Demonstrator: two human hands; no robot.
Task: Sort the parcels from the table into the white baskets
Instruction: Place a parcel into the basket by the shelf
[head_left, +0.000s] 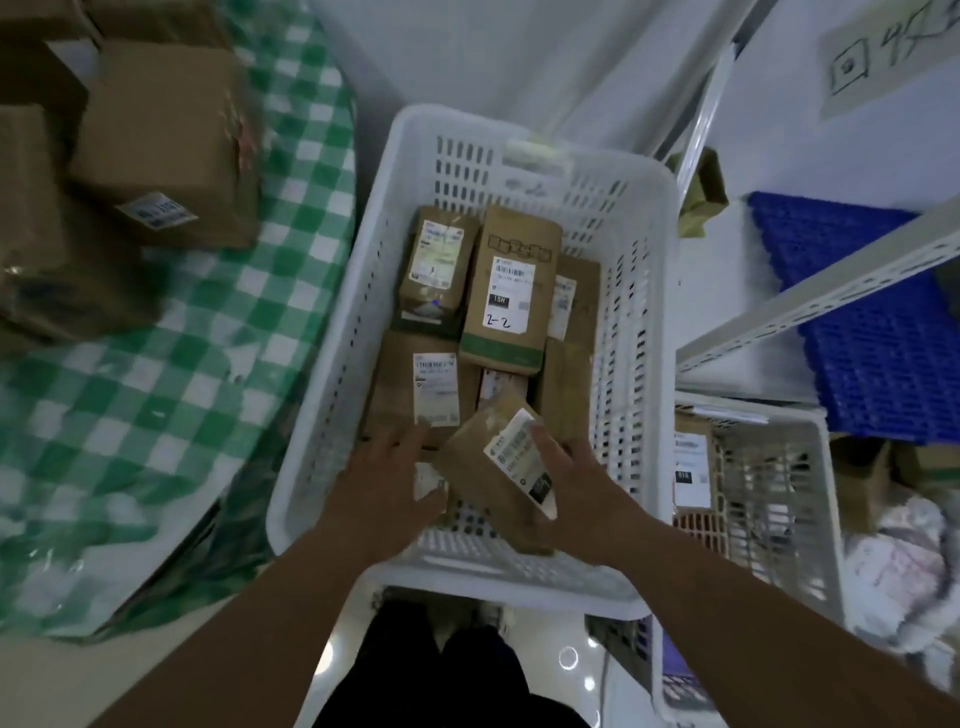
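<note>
While we lower it: right hand (571, 467) grips a parcel (498, 478) at the white basket (332, 415)'s near edge.
Left hand (395, 467): fingers loose, resting inside.
Done: several parcels binned.
Left: boxes (166, 145) on the table (171, 364)'s far corner.

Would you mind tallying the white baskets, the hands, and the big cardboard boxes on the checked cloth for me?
White baskets: 2, the middle basket and the right basket
Hands: 2, the left hand and the right hand, which grips a tilted parcel
Cardboard boxes plainly showing on the cloth: 2, and
Total: 6
</note>
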